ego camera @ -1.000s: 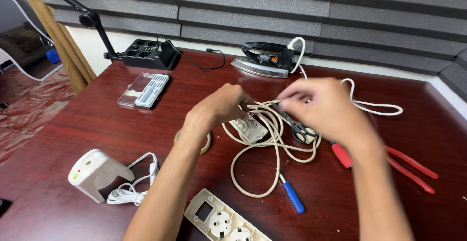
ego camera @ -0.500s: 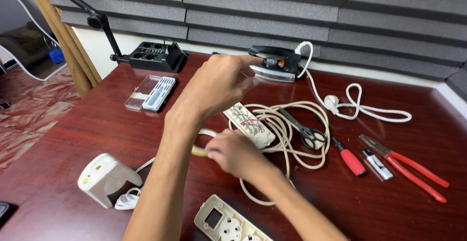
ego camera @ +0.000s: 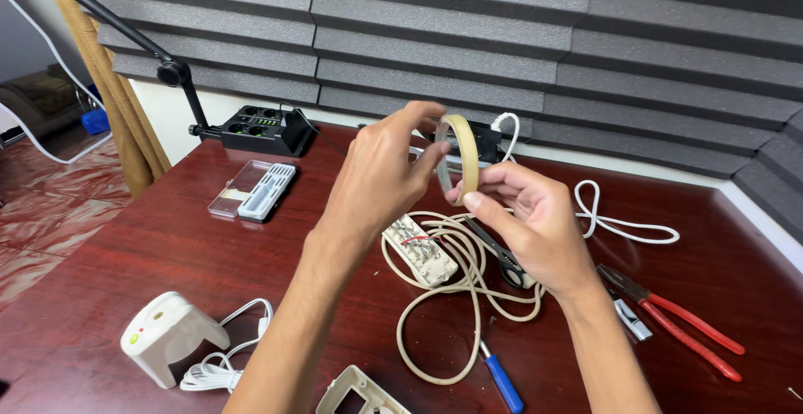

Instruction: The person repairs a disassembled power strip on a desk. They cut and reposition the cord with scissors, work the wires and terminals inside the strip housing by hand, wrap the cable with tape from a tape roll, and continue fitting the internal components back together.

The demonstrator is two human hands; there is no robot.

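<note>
Tape roll now lifted off the worktop — I see left hand and right hand fingers both grasping it above the cord.

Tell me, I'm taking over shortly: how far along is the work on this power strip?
Looks done: the power strip lies opened with its wiring bare, and its cover is set aside at the near edge. In hand: the left hand and right hand hold a tape roll above it. Left: no tape applied, cover not yet refitted.
</note>
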